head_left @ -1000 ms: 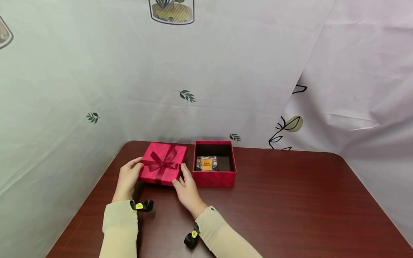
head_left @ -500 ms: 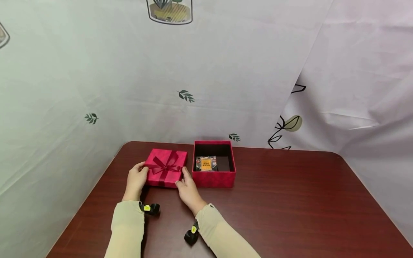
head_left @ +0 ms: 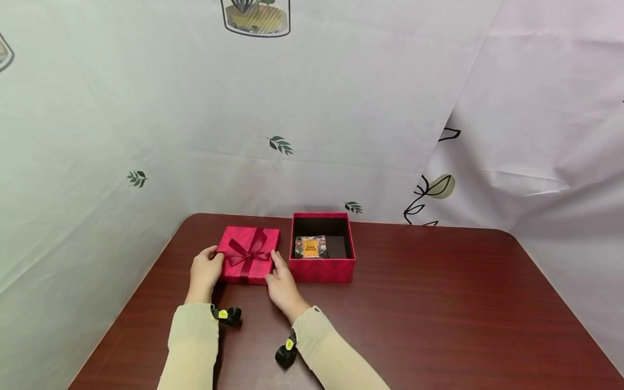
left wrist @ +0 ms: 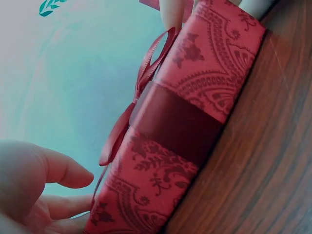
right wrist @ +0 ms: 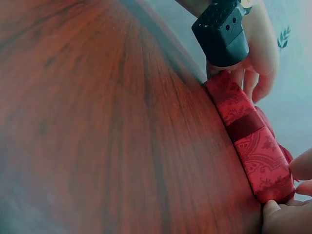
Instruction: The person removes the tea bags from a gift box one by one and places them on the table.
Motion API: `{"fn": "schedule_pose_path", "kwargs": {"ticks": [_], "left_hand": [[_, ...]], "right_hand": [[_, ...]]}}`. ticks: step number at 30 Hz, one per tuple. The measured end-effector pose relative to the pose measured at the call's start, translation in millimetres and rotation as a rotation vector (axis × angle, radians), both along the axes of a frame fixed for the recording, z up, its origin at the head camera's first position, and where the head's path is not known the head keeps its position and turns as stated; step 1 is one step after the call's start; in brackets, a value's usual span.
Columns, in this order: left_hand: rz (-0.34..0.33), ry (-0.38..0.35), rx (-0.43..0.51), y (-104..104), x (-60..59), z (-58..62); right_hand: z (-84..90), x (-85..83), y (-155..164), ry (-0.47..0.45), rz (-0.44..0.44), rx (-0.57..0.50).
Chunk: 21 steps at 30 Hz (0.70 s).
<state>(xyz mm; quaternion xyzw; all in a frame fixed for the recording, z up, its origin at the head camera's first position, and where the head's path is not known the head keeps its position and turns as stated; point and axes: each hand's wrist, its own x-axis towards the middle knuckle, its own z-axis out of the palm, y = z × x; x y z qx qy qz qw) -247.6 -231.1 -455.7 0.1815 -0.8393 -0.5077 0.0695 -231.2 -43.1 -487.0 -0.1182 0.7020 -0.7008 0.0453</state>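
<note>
A red gift box lid (head_left: pixel 238 271) with a dark red ribbon bow (head_left: pixel 247 252) lies flat on the table at the left, its patterned side low against the wood in both wrist views. My left hand (head_left: pixel 205 273) holds its left edge, thumb near the top face. At the front right corner, my right hand (head_left: pixel 284 290) grips the lid with thumb and fingers. Just to the right stands the red box base (head_left: pixel 323 271), uncovered, with a dark inside. In it is a small printed packet (head_left: pixel 310 247) with an orange label, on the left side.
The dark reddish wooden table (head_left: pixel 439 303) extends to the right and toward me. Behind it hangs a pale cloth (head_left: pixel 341 108) with leaf prints. Each wrist wears a black camera strap, the left wrist camera (right wrist: pixel 222 39) showing in the right wrist view.
Both hands have brought the lid slightly toward me and down onto the table, straightening it from its earlier tilt. In the last half second it has barely moved. The box base stays put.
</note>
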Motion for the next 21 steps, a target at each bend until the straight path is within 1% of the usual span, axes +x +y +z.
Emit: {"fn": "schedule_pose_path", "kwargs": {"ticks": [5, 9, 12, 15, 17, 19, 21], "left_hand": [[-0.022, -0.004, -0.006, 1, 1.2, 4.0], [-0.018, 0.032, -0.029, 1, 3.0, 9.4], [-0.023, 0.091, -0.069, 3, 3.6, 15.0], [-0.046, 0.162, -0.109, 8, 3.6, 21.7], [-0.068, 0.205, -0.131, 13, 4.1, 26.9], [-0.089, 0.252, -0.155, 18, 5.1, 31.6], [-0.112, 0.296, -0.179, 23, 6.7, 36.3]], "right_hand": [[1.9, 2.1, 1, 0.01, -0.005, 0.075], [9.2, 9.6, 3, 0.028, 0.005, 0.142], [16.8, 17.9, 7, 0.064, 0.008, 0.226], [26.1, 26.3, 13, 0.13, 0.007, 0.289], [33.4, 30.1, 19, 0.184, 0.002, 0.299], [41.0, 32.8, 26, 0.243, -0.013, 0.284], [49.0, 34.7, 34, 0.305, -0.044, 0.278]]}}
